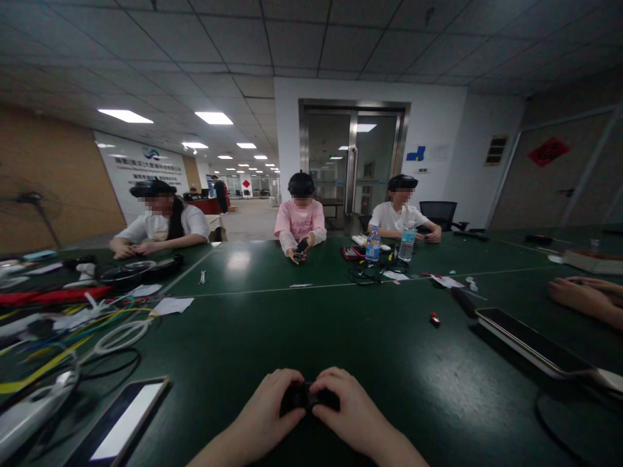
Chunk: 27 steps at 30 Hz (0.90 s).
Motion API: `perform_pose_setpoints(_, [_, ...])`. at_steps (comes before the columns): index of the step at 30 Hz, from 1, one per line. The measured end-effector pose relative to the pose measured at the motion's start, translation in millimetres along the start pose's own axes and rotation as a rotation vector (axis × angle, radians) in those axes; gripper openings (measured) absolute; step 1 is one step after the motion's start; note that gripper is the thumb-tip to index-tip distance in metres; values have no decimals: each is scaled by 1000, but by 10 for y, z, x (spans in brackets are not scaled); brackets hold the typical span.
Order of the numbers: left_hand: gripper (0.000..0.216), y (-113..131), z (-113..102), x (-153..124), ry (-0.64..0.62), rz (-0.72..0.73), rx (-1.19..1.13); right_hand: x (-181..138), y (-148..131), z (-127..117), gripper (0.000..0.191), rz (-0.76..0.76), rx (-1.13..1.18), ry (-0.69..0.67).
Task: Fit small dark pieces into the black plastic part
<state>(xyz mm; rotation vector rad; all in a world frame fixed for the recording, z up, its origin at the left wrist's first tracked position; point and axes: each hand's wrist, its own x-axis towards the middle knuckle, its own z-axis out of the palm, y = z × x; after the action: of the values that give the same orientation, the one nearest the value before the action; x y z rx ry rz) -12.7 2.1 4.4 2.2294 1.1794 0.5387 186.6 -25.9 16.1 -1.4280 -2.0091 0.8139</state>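
In the head view, my left hand [267, 410] and my right hand [351, 410] meet low in the middle, just above the green table [272, 331]. Between them they grip a small black device [307, 397] with rounded ends. Fingers curl over its top and both thumbs press on its near side. Much of the device is covered, so its exact kind is unclear. Left of my hands lies a phone [127, 415] with a bright screen. A small red object [435, 319] rests on the table beyond my right hand.
Tangled cables [104, 337] and papers crowd the left side. On the right lies a flat dark-topped device [530, 340], with another person's hands [588, 298] beyond it. Two water bottles [372, 245] stand across the table, where three people in headsets sit. A wrench [202, 277] lies far left.
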Motion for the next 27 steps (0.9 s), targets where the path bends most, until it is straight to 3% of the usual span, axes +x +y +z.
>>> perform_pose_setpoints(27, [42,-102,54,4,27,33,-24,3,2,1,23,22,8,-3])
